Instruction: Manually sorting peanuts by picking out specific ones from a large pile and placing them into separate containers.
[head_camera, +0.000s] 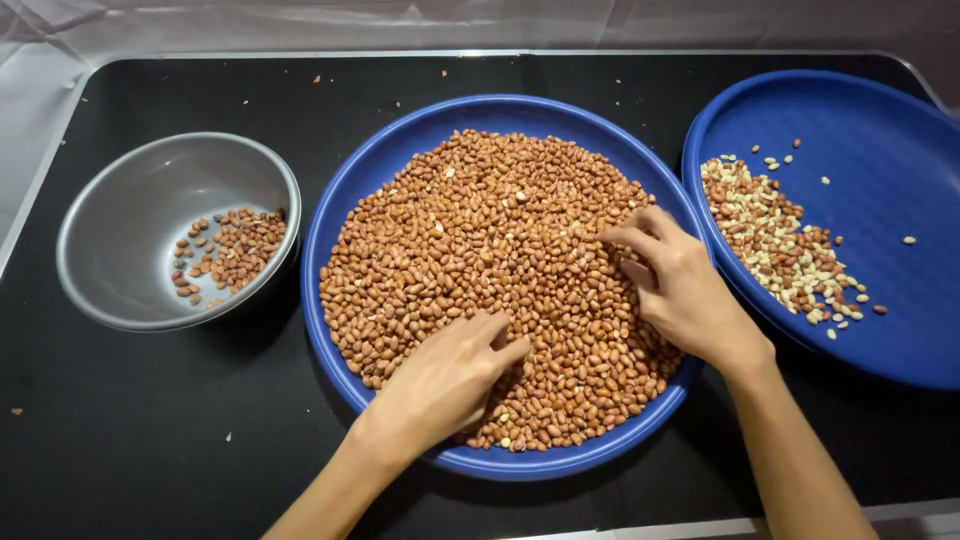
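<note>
A round blue tray (345, 210) in the middle holds a wide heap of brown peanuts (480, 240). My left hand (445, 380) lies palm down on the near part of the heap, fingers together, touching the nuts. At the heap's right edge, my right hand (680, 290) has its fingers curled and pinching among the peanuts; whether it holds any is hidden.
A grey metal bowl (130, 210) at the left holds a small pile of dark peanuts (235, 250). A second blue tray (880, 150) at the right holds pale and brown peanuts (780, 245). All stand on a black mat (150, 440) with scattered crumbs.
</note>
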